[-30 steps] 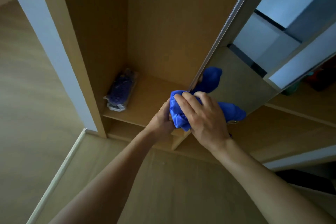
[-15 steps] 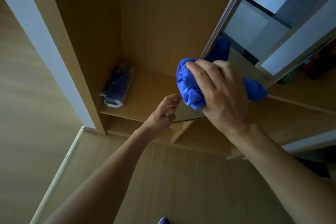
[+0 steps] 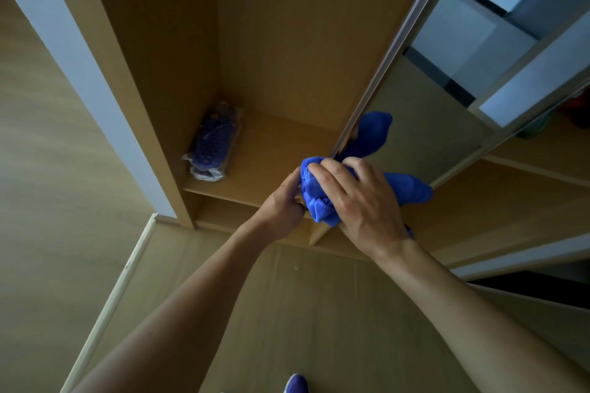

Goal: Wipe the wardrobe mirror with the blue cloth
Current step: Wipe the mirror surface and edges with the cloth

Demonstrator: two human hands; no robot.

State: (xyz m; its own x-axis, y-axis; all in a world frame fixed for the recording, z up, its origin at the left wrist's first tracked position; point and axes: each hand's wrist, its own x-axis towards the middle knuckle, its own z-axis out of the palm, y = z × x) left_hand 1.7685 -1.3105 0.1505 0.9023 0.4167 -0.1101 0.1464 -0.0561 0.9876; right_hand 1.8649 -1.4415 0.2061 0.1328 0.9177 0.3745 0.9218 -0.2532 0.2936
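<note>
Blue cloth [image 3: 412, 191] bunched and pressed on lower left corner of wardrobe mirror [image 3: 424, 124], by door's metal edge.
Right hand [image 3: 360, 201]: fingers [image 3: 322, 177] slightly spread, curled over bunch, gripping it.
Left hand [image 3: 282, 202]: fingers curled at door edge, touching cloth. Gripping edge or cloth: cannot tell.
Judgement: wiping low corner.
For good pass: flatten cloth for wider contact, keep pressure even, overlap strokes, run along frame edge. Left hand should brace door against sliding.
Wrapped packet [image 3: 212, 143] on shelf, well apart.

Head-worn view, steeply downward, close to wardrobe [image 3: 287, 41]
</note>
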